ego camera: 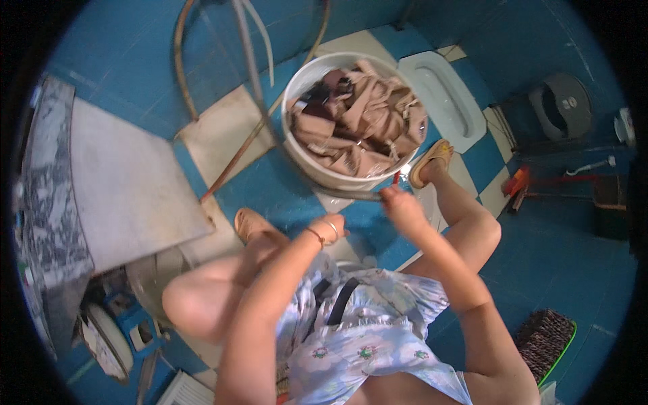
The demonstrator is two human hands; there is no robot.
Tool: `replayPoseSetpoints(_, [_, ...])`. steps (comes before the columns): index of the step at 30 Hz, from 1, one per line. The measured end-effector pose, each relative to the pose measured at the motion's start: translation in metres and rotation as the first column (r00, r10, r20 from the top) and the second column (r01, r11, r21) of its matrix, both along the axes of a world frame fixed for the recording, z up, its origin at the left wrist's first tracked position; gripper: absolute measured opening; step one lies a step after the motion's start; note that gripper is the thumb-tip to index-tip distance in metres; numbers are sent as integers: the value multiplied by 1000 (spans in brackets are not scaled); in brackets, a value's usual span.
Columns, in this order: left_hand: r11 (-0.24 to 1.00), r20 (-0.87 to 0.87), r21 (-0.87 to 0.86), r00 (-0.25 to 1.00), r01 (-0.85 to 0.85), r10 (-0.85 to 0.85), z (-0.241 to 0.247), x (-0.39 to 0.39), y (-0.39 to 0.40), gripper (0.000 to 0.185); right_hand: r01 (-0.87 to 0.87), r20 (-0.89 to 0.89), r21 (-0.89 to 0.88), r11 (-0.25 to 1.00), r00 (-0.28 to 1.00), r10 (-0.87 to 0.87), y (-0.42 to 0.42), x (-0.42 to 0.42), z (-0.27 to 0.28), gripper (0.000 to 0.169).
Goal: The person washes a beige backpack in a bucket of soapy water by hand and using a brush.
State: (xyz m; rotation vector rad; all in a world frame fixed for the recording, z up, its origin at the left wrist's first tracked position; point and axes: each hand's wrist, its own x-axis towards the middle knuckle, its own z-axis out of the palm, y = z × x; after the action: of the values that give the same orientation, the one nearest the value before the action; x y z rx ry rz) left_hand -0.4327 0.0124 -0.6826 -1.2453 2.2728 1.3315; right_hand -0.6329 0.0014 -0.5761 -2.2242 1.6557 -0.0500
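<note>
My right hand (403, 208) is closed around the end of a grey flexible hose (349, 194), just below the near rim of a round white plastic tub (324, 179). The hose comes down from the top of the view and bends around the tub's left side. Wet-looking beige and dark clothes (369, 111) are heaped inside. My left hand (331, 229) is nearer my lap, its fingers curled, with a bangle at the wrist; whether it holds anything is hidden. Close to my right fingers shows a small red object (397, 176), too blurred to name.
A squat toilet (448, 101) lies right of the tub. Brown hoses (238, 164) run along the floor and wall at left, beside a pale slab (131, 177) with a marbled edge. A mop head (544, 341) rests at lower right; a grey dispenser (577, 104) hangs on the wall.
</note>
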Motion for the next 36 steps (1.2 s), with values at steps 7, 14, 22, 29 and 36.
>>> replayPoseSetpoints(7, [16,51,972,276,-236,960,-40,-70,7,35,54,61,-181,982,997,-43,14,82,57,45])
replayPoseSetpoints(14, [-156,169,981,115,-114,979,-54,-96,-19,30,11,118,-198,980,993,13,11,111,102,43])
replayPoseSetpoints(22, [-79,120,975,192,-208,974,-64,-111,-16,26,0,34,-252,968,999,9,3,116,127,36])
replayPoseSetpoints(29, [131,-19,904,268,-408,963,-61,-124,-22,23,29,40,-348,937,999,-16,-5,115,125,32])
replayPoseSetpoints(36, [429,-275,762,357,-485,893,-61,-135,-19,17,21,9,-356,934,1000,-19,-4,107,131,29])
